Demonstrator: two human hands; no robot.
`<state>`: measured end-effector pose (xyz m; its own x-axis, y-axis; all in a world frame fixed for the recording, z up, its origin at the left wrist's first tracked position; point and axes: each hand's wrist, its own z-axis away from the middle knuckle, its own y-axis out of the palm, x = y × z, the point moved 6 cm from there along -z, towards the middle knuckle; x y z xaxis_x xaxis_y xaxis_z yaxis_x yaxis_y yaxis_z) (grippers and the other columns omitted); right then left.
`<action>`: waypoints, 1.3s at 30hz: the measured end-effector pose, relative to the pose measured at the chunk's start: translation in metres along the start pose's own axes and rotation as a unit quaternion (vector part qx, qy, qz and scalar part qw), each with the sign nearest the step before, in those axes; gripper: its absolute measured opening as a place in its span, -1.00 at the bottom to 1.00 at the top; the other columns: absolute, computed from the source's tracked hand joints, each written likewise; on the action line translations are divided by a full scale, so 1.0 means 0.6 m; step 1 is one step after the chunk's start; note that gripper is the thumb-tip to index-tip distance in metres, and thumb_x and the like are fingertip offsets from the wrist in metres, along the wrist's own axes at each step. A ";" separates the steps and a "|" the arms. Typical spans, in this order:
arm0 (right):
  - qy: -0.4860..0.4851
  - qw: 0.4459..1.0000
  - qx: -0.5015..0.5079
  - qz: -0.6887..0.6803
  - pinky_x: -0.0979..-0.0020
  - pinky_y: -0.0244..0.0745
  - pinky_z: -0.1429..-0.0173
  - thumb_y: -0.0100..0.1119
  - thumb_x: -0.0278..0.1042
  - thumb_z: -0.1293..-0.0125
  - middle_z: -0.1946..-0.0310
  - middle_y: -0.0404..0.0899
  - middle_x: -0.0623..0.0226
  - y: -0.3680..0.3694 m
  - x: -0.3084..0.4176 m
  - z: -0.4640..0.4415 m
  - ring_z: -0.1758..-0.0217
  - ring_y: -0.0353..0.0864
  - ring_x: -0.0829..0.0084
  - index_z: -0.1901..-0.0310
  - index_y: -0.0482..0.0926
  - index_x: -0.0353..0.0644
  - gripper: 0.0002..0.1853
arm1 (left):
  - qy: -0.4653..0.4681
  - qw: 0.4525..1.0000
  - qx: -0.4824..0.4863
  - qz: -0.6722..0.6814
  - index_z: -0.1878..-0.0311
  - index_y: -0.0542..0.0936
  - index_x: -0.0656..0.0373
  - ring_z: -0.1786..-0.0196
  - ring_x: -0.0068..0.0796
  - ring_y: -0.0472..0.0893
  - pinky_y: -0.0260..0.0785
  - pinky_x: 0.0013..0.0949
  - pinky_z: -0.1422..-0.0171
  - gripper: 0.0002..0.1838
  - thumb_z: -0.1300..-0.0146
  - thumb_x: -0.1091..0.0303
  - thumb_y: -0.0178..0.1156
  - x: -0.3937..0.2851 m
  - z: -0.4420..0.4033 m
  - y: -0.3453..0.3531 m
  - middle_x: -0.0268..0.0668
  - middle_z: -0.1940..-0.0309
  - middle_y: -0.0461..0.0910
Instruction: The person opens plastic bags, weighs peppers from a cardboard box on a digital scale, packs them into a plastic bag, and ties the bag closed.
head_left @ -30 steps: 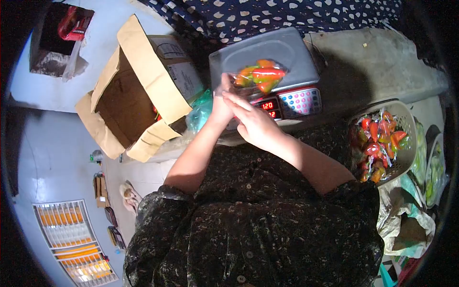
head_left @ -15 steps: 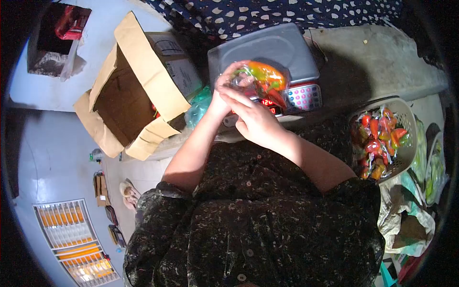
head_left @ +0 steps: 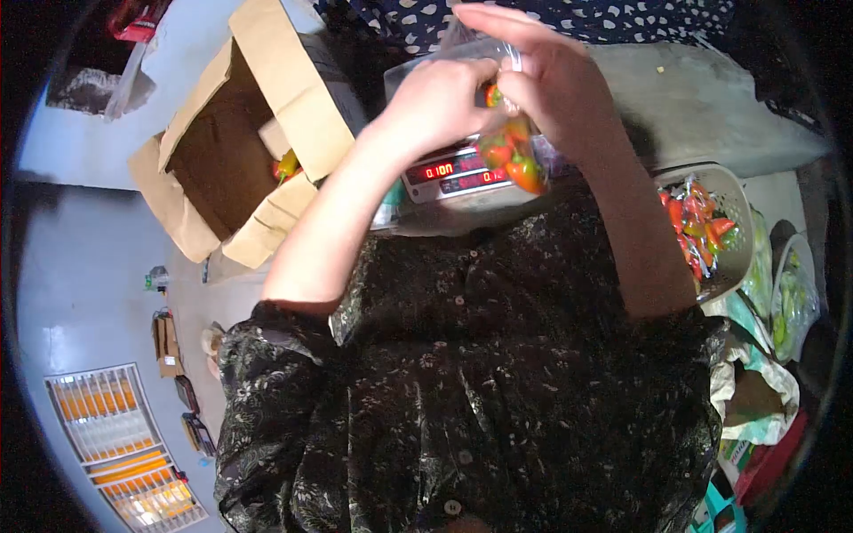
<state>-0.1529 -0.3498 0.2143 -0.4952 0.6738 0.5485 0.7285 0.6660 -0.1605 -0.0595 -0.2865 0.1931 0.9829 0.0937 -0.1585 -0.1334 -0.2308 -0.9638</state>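
Note:
A clear plastic bag of red, orange and green peppers (head_left: 515, 158) hangs in front of the grey scale (head_left: 404, 80), whose red digits are lit. My left hand (head_left: 440, 102) pinches the bag's upper part from the left. On the right, my right hand (head_left: 551, 84) grips the bag's neck between thumb and curled finger, with other fingers stretched toward the upper left. Both hands nearly touch above the peppers.
An open cardboard box (head_left: 289, 89) with a few peppers inside stands at the left. At the right, a beige basket (head_left: 742, 240) holds bagged peppers, beside clear bags of green vegetables (head_left: 786, 311). A patterned dark cloth (head_left: 640, 22) hangs behind the scale.
The bag has come up off the scale, and its peppers now hang below my hands. Both hands have moved up and closed round the bag's neck. The view has shifted slightly.

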 end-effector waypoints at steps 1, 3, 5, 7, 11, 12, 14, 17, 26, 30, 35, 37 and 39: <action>0.050 0.993 0.051 -0.089 0.48 0.45 0.01 0.07 -0.41 -0.07 0.05 0.52 0.10 0.002 0.017 -0.009 0.08 0.56 0.37 -0.17 0.40 -0.29 -0.46 | 0.016 1.000 0.008 -0.003 0.24 0.62 0.16 0.26 -0.04 0.63 0.46 -0.07 0.09 -0.59 -0.05 -0.02 0.22 -0.010 0.001 -0.015 -0.03 0.40 0.63; 0.118 0.958 0.129 -0.227 0.57 0.36 -0.10 0.16 -0.25 -0.18 -0.14 0.40 0.13 0.008 0.059 -0.020 -0.07 0.45 0.47 -0.26 0.26 -0.39 -0.36 | -0.005 0.999 0.032 -0.036 0.28 0.63 0.13 0.28 -0.03 0.63 0.46 -0.06 0.10 -0.64 -0.11 0.00 0.18 -0.026 0.015 -0.044 -0.05 0.41 0.63; 0.122 0.937 0.158 -0.286 0.57 0.34 -0.13 0.14 -0.31 -0.23 -0.19 0.37 0.08 0.021 0.073 -0.031 -0.13 0.41 0.50 -0.25 0.23 -0.49 -0.37 | -0.006 0.998 0.020 -0.053 0.29 0.63 0.12 0.27 -0.04 0.63 0.45 -0.07 0.11 -0.66 -0.13 0.02 0.16 -0.038 0.038 -0.064 -0.06 0.41 0.63; 0.161 0.921 0.169 -0.311 0.51 0.33 -0.18 0.09 -0.45 -0.19 -0.17 0.39 0.03 0.035 0.114 -0.038 -0.16 0.41 0.45 -0.23 0.24 -0.56 -0.42 | 0.006 0.998 0.012 -0.061 0.27 0.62 0.13 0.24 -0.04 0.63 0.44 -0.08 0.08 -0.67 -0.15 0.04 0.14 -0.045 0.062 -0.079 -0.06 0.38 0.63; 0.199 0.879 0.195 -0.386 0.44 0.20 -0.33 0.07 -0.56 -0.07 -0.18 0.38 -0.02 0.070 0.175 -0.039 -0.24 0.38 0.35 -0.24 0.22 -0.57 -0.36 | -0.005 1.000 0.019 0.021 0.16 0.58 0.20 0.12 -0.06 0.60 0.38 -0.12 -0.09 -0.60 -0.03 0.11 0.27 -0.057 0.107 -0.094 -0.04 0.29 0.62; 0.195 0.881 0.205 -0.379 0.43 0.19 -0.34 0.08 -0.55 -0.06 -0.19 0.37 -0.02 0.077 0.187 -0.038 -0.25 0.37 0.34 -0.24 0.22 -0.57 -0.35 | 0.041 0.997 -0.052 0.042 0.14 0.57 0.20 0.13 -0.06 0.61 0.37 -0.11 -0.10 -0.57 0.02 0.11 0.31 -0.072 0.120 -0.106 -0.06 0.30 0.62; 0.187 0.885 0.223 -0.364 0.42 0.18 -0.35 0.10 -0.54 -0.05 -0.21 0.36 -0.04 0.095 0.191 -0.039 -0.27 0.35 0.34 -0.24 0.21 -0.57 -0.33 | 0.136 0.969 -0.190 0.083 0.11 0.56 0.21 0.16 -0.05 0.61 0.37 -0.07 -0.12 -0.50 0.11 0.13 0.39 -0.096 0.152 -0.128 -0.09 0.30 0.63; 0.165 0.931 0.236 -0.224 0.47 0.32 0.20 0.03 -0.55 -0.04 0.31 0.47 0.19 0.114 0.195 -0.022 0.30 0.43 0.46 -0.17 0.40 -0.33 -0.45 | -0.016 0.983 0.051 0.176 0.04 0.56 0.20 0.06 -0.15 0.57 0.41 -0.16 -0.13 -0.44 0.09 0.07 0.40 -0.107 0.175 -0.102 -0.02 0.16 0.58; 0.117 0.904 0.348 -0.217 0.44 0.28 -0.31 -0.11 -0.68 0.02 -0.17 0.44 0.07 0.164 0.192 0.094 -0.23 0.40 0.41 -0.16 0.44 -0.35 -0.41 | -0.006 0.960 0.247 0.133 0.05 0.58 0.21 0.07 -0.24 0.59 0.33 -0.10 -0.20 -0.60 -0.14 0.13 0.14 -0.088 0.245 0.117 -0.11 0.21 0.61; 0.142 0.911 0.325 -0.213 0.44 0.30 -0.28 -0.11 -0.66 0.03 -0.16 0.46 0.10 0.158 0.183 0.103 -0.21 0.43 0.43 -0.16 0.44 -0.35 -0.41 | -0.003 0.951 0.302 0.065 0.08 0.59 0.19 0.04 -0.24 0.58 0.26 -0.04 -0.24 -0.68 -0.12 0.25 0.11 -0.088 0.252 0.104 -0.13 0.21 0.60; 0.166 0.931 0.303 -0.119 0.46 0.49 -0.04 -0.08 -0.57 0.04 -0.05 0.54 0.13 0.099 0.193 0.059 0.01 0.58 0.43 -0.10 0.50 -0.27 -0.45 | 0.075 0.979 0.188 0.016 0.17 0.59 0.15 0.01 -0.22 0.54 0.17 0.03 -0.24 -0.73 -0.02 0.48 0.05 -0.088 0.256 -0.020 -0.14 0.23 0.58; 0.090 0.955 0.248 -0.138 0.47 0.52 0.03 -0.09 -0.54 0.03 0.01 0.58 0.11 0.091 0.197 0.050 0.10 0.61 0.44 -0.07 0.52 -0.26 -0.48 | 0.142 0.968 -0.106 0.177 0.22 0.59 0.22 0.03 -0.19 0.55 0.07 -0.06 -0.39 -0.78 -0.02 0.48 0.09 -0.089 0.295 -0.131 -0.18 0.23 0.59; 0.046 0.960 0.219 -0.168 0.47 0.54 0.07 -0.11 -0.54 0.02 0.05 0.60 0.12 0.091 0.207 0.043 0.15 0.63 0.45 -0.05 0.54 -0.25 -0.49 | 0.065 0.929 -0.211 0.298 -0.13 0.39 0.21 -0.20 -0.18 0.41 0.03 -0.08 -0.41 -0.45 -0.01 0.36 0.21 -0.029 0.351 -0.134 -0.09 -0.10 0.43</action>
<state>-0.1867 -0.2217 0.2522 -0.6078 0.3802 0.6972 0.2559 0.9249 -0.2813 -0.0924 -0.0655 0.2280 0.7617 -0.2841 -0.5823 -0.6237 -0.5650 -0.5402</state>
